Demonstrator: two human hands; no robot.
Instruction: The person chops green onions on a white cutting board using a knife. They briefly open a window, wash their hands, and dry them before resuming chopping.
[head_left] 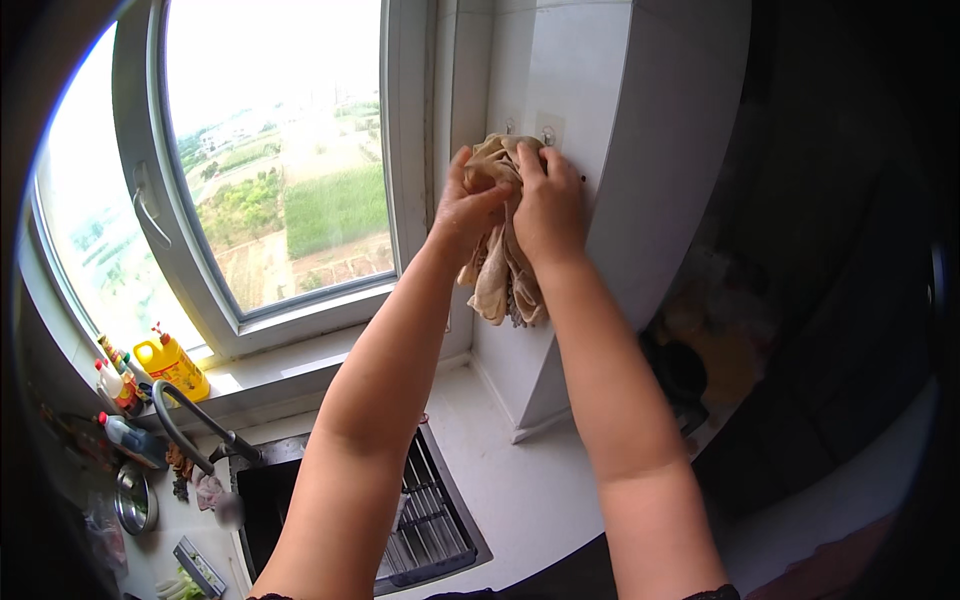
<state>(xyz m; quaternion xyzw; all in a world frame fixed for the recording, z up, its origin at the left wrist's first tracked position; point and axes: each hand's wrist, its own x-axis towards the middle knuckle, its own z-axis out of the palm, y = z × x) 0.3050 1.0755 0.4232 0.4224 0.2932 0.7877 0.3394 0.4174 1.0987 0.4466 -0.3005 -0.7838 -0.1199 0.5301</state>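
Note:
Both my arms reach up to the white wall beside the window, where a beige cloth (493,285) hangs in loose folds. My left hand (468,208) pinches the cloth's upper left part between thumb and fingers. On the right, my right hand (550,205) presses its fingers into the top of the bunched cloth. A clear wall hook (548,136) shows just above the cloth, and another small hook (509,127) is to its left. Whether the cloth hangs on a hook cannot be seen behind my hands.
Below is a dark sink (270,495) with a grey faucet (175,405) and a black rack (430,520). A yellow jug (172,368) and several bottles line the windowsill. A metal bowl (136,498) and a knife (200,567) by cut greens lie at left. The white wall corner (590,250) juts out at right.

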